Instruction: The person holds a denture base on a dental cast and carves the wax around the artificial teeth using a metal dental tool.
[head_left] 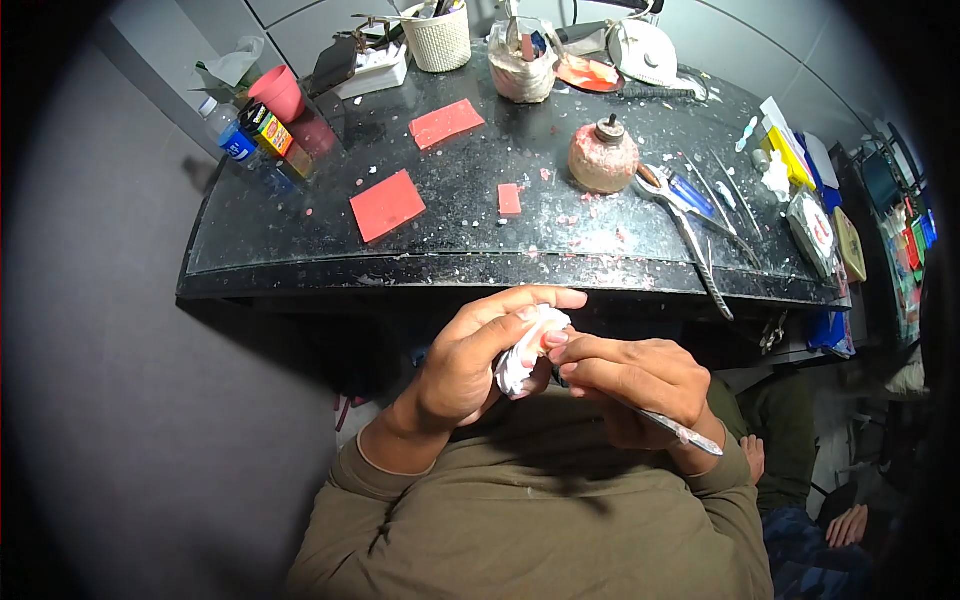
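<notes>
In front of my chest, my left hand (450,368) is closed around a small white plaster cast (513,368) with some pink on it, its index finger stretched out above. My right hand (645,380) grips a slim metal wax knife (688,436); one flattened end sticks out below the hand toward the lower right. The right fingertips touch the cast's right side, and they hide the knife's other end. On the bench ahead lie red wax sheets, one large (387,206), one behind it (446,123) and a small piece (509,199).
A wax-spattered spirit burner (603,162) stands on the black bench (300,235), beside long metal pliers (690,232) and a blue-handled tool (691,195). A bottle (228,132), pink cup (277,93) and white basket (438,40) stand farther back. Another person's hand (848,525) shows at lower right.
</notes>
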